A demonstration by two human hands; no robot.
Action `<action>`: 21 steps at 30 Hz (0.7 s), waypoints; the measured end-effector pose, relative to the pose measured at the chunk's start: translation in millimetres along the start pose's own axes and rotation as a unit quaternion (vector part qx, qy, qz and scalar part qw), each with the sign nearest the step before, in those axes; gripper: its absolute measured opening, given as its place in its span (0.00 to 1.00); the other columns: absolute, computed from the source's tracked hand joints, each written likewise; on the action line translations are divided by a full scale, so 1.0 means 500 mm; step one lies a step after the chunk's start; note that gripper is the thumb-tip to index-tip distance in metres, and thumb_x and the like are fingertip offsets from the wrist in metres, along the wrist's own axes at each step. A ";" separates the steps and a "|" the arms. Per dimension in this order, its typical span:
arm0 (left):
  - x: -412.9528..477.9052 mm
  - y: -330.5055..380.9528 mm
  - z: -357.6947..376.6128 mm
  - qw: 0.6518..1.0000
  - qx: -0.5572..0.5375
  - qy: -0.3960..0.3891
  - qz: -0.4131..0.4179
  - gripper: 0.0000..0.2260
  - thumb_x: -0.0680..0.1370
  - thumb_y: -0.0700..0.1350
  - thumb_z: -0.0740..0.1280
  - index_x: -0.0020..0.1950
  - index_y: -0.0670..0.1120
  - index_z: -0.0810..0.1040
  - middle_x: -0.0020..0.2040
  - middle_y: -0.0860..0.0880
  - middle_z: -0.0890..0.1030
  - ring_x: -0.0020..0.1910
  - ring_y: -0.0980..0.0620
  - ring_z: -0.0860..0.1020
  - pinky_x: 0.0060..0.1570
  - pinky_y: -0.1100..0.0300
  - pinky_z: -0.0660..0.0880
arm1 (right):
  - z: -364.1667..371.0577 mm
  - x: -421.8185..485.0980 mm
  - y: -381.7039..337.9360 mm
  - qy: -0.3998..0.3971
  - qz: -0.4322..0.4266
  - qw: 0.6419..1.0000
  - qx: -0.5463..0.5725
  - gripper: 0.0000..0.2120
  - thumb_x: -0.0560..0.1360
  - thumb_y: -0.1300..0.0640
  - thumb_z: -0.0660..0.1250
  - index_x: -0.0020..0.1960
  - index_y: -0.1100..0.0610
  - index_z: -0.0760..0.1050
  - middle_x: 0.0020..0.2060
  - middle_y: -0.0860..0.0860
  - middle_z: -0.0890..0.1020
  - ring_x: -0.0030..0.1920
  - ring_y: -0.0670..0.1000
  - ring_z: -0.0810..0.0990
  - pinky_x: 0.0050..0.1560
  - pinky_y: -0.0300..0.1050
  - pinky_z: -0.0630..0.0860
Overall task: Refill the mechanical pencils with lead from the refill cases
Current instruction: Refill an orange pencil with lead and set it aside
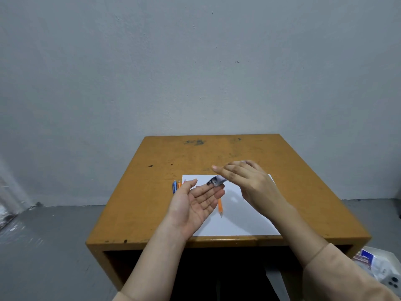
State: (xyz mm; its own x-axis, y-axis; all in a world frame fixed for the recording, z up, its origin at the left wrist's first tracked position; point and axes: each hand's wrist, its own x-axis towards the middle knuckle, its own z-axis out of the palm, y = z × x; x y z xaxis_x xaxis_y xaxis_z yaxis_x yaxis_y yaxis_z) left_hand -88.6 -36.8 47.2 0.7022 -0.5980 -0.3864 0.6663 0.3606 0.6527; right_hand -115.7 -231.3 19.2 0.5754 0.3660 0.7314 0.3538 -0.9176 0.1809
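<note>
My right hand [245, 181] grips a small grey refill case [217, 181], tilted with its dark open end down over my left hand [195, 203]. That left hand is held palm up with flat fingers just under the case's mouth. An orange mechanical pencil [220, 207] lies on the white paper [238, 220], partly hidden by my left fingers. Beside the paper's left edge lie a blue pencil [174, 186], another orange one [179, 184] and the tip of a pink one [184, 181], mostly hidden behind my left hand.
The paper lies on a worn yellow wooden table [173, 157] set against a grey wall. On the floor at the lower right sits a plastic bag with packets [375, 263].
</note>
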 end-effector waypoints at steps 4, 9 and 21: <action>-0.003 0.000 0.001 1.000 -0.004 -0.003 -0.008 0.19 0.81 0.48 0.55 0.53 0.34 0.78 0.52 0.38 0.82 0.52 0.44 0.81 0.51 0.57 0.74 | 0.002 -0.002 0.006 -0.020 -0.019 1.000 -0.012 0.23 0.75 0.72 0.55 0.63 0.55 0.77 0.53 0.53 0.81 0.55 0.53 0.76 0.49 0.52 0.74; -0.005 0.001 0.002 1.000 -0.009 -0.006 -0.010 0.18 0.81 0.47 0.56 0.53 0.34 0.78 0.52 0.38 0.83 0.52 0.44 0.81 0.53 0.57 0.74 | 0.001 -0.002 0.003 -0.015 -0.014 1.000 -0.016 0.26 0.72 0.74 0.59 0.65 0.54 0.74 0.53 0.52 0.81 0.56 0.52 0.76 0.50 0.50 0.73; -0.007 -0.001 0.001 1.000 0.028 0.009 0.005 0.13 0.80 0.43 0.59 0.51 0.37 0.79 0.49 0.41 0.84 0.46 0.48 0.84 0.49 0.59 0.75 | 0.008 -0.004 0.000 -0.008 -0.014 1.000 -0.013 0.22 0.73 0.74 0.60 0.61 0.56 0.78 0.53 0.53 0.81 0.55 0.53 0.76 0.50 0.52 0.74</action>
State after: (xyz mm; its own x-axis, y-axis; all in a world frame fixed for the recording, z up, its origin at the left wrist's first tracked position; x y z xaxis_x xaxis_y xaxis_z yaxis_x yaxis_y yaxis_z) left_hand -91.5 -35.3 48.3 0.7131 -0.5816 -0.3915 0.6449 0.3253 0.6916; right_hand -113.8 -231.5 15.2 0.5768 0.3935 0.7159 0.3500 -0.9109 0.2186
